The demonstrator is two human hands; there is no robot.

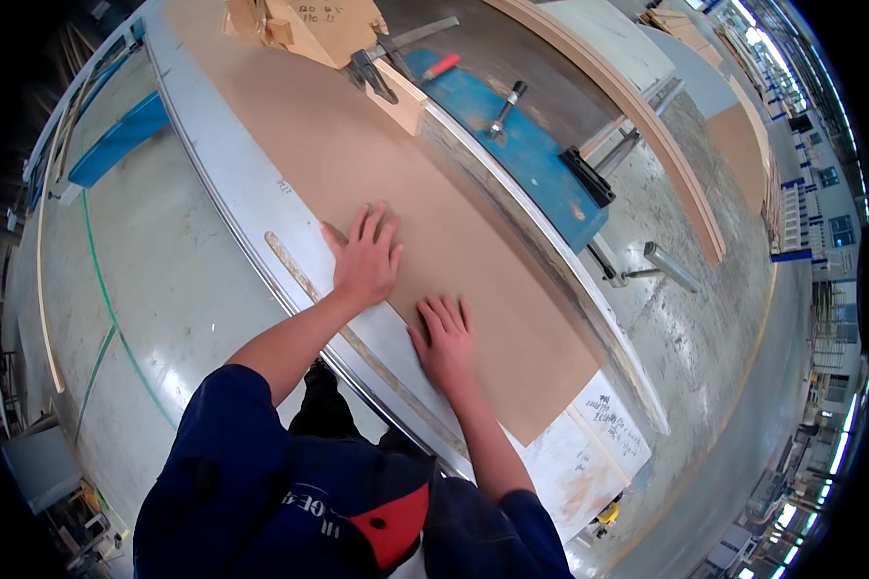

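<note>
A long brown sheet point(502, 318), like thin board or heavy paper, lies along a pale worktop point(589, 454) with handwriting on it. My left hand point(365, 265) rests on the sheet near its close edge, fingers spread and thumb out to the side. Farther right, my right hand point(444, 338) lies on the same edge with its fingers stretched out. Neither hand grips anything. Between my left forearm and the worktop's near rim runs a narrow wooden strip point(357, 343).
Beyond the sheet are a curved pale-edged strip point(550, 251), a black clamp point(372, 77) on a wooden block point(401, 101), and a blue machine bed point(512, 145) with a black-handled lever point(507, 108). Long wooden beam point(637, 111) stands behind. A blue beam point(121, 140) sits left.
</note>
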